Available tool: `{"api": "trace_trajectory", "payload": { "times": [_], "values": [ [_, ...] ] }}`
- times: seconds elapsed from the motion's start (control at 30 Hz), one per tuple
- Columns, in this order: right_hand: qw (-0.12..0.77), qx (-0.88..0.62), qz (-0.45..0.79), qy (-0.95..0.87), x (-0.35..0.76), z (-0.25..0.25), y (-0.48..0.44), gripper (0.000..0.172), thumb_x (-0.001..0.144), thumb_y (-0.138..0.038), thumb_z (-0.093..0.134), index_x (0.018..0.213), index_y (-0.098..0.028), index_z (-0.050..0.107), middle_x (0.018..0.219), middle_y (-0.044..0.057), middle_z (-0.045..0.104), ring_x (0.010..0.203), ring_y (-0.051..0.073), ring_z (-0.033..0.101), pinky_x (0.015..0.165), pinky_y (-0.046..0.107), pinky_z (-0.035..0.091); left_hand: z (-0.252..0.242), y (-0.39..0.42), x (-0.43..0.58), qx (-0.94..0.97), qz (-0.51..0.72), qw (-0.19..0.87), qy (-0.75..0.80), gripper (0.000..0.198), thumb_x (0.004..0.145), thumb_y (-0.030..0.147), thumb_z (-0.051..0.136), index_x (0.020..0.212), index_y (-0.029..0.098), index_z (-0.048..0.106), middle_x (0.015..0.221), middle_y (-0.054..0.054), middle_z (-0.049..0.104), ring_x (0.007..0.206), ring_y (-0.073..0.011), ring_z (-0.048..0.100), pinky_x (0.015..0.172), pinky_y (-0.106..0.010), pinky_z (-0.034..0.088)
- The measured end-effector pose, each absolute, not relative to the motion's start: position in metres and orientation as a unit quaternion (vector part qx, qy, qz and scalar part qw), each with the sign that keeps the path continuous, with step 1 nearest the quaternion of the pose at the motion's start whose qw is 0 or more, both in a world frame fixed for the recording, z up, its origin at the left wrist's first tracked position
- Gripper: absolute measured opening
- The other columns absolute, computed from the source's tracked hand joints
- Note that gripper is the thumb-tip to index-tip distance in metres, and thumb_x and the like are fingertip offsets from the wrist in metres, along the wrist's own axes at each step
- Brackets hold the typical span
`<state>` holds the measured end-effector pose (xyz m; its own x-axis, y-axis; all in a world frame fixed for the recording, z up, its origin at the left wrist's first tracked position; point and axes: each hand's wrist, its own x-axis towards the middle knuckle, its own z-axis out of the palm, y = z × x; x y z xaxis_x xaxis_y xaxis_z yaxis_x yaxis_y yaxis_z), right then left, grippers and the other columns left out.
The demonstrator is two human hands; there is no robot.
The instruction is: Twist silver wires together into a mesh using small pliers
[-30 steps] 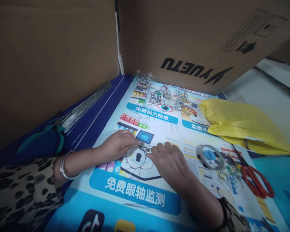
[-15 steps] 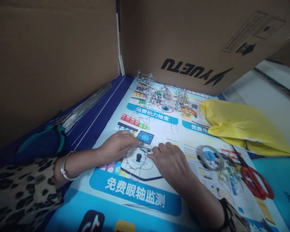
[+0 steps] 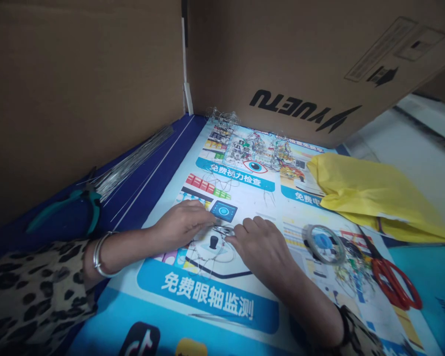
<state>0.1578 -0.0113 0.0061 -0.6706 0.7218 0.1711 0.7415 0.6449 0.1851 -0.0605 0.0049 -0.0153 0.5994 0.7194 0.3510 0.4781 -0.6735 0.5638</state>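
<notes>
two brown cardboard panels (image 3: 85, 89) meet in a corner beyond the work, the right-hand one bearing upside-down black lettering. at their foot lies a printed sheet (image 3: 163, 326) with blue banners and white chinese characters, its left edge slanting beside a strip of dark blue cloth (image 3: 170, 163). a crumpled yellow bag (image 3: 374, 193) overlaps the sheet's right edge toward the far corner, and a turquoise item (image 3: 411, 262) sits nearer, along that same edge. off the sheet's left edge, on the cloth, lies a bundle of straight silvery wires (image 3: 133, 160), with teal-handled pliers (image 3: 89, 192) at its near end. over the middle of the sheet, the left hand (image 3: 185, 222) has its fingers curled, thumb and forefinger pinched together on a fine piece of wire work (image 3: 222, 230); the right hand (image 3: 261, 247), its knuckles bent, pinches the other side of it (the exact point of grip is too blurred to tell). thin loops of the wire work hang below, toward the sheet's near edge. red-handled scissors (image 3: 403, 294) rest by the right edge, blades pointing away, with a small tangle (image 3: 352, 272) of coloured bits and wire beside them, near a roll of tape (image 3: 340, 251). more wire tangles (image 3: 257, 143) gather along the far edge. a silver bracelet (image 3: 97, 257) rings the left wrist, and a few thin dark strands (image 3: 218, 319) lie near the sheet's near edge.
</notes>
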Motion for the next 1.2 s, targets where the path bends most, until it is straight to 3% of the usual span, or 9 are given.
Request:
{"api": "trace_trajectory", "payload": {
  "times": [1.2],
  "values": [
    [0.042,-0.384,-0.105,-0.916,0.1587,0.0029,-0.0068,0.023,0.082,-0.04,0.057,0.07,-0.02,0.056,0.066,0.002,0.054,0.067,0.018,0.044,0.06,0.031,0.021,-0.0179,0.003,-0.0601,0.874,0.298,0.173,0.341,0.027,0.087,0.011,0.042,0.102,0.018,0.064,0.074,-0.004,0.06,0.073,-0.0144,0.053,0.067,-0.026,0.042]
  ]
}}
